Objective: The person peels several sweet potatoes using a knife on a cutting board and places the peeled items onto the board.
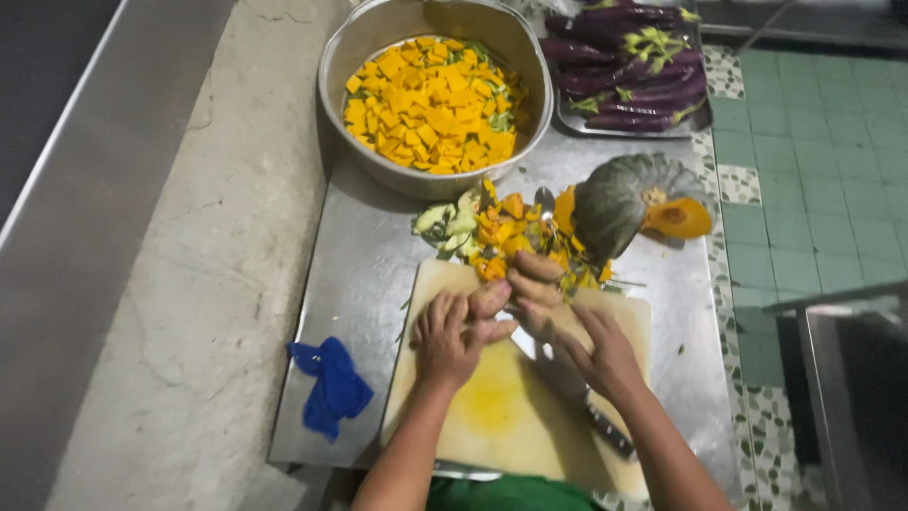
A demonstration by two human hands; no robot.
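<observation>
Cut pumpkin gathered at the far edge of a cutting board

A blue cloth [330,386] lies on the steel counter [355,274]; the left hand [449,333], fingers curled, and the right hand [558,317], fingers bent over the pieces, are pressed together at the pumpkin pile [506,237] between board [501,407] and bowl [435,95]. Pieces could be spilled onto the counter, or a wrist nicked by the knife [586,402] lying beneath. The pumpkin is seen orange-fleshed, green-skinned, unevenly chopped.

One bowl [333,71], one board [492,407], one cloth [331,386]
</observation>
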